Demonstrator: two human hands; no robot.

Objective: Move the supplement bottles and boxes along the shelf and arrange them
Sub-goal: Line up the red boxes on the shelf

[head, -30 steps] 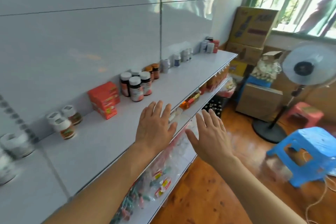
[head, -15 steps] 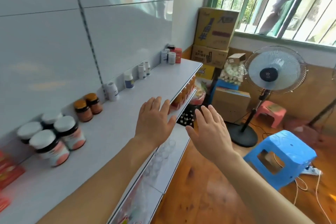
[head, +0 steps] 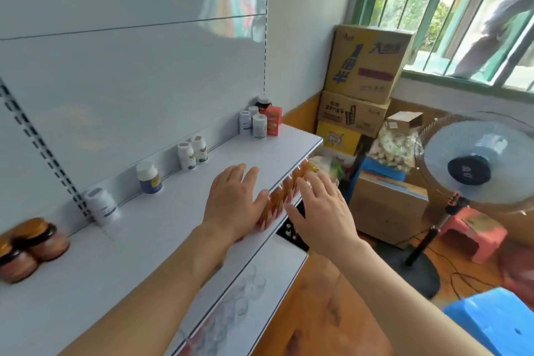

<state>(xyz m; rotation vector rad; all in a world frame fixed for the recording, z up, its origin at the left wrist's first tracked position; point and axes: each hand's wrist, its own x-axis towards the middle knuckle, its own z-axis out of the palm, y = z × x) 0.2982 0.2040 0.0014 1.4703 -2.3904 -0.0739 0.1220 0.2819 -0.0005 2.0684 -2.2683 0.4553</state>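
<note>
Neither grip held anything. The left hand [head: 232, 202] hovered flat, fingers straight, over the front part of the shelf [head: 161, 240]; the right hand [head: 320, 211] was likewise spread, off the shelf edge and above the lower tier.

The supplement stock stood along the back wall, well apart from both hands: two amber jars [head: 29, 246] at the near end, then a white bottle [head: 102, 205], a blue-based bottle [head: 148, 176], a pair of white bottles [head: 192, 154], and a far cluster of white bottles [head: 254, 123] just beside a red box [head: 273, 120]. The near jars were blurred, so their labels could not be read.

In the inspector's judgement, each item should be gripped round the body, kept upright, and moved along the back wall into even groups.
</note>
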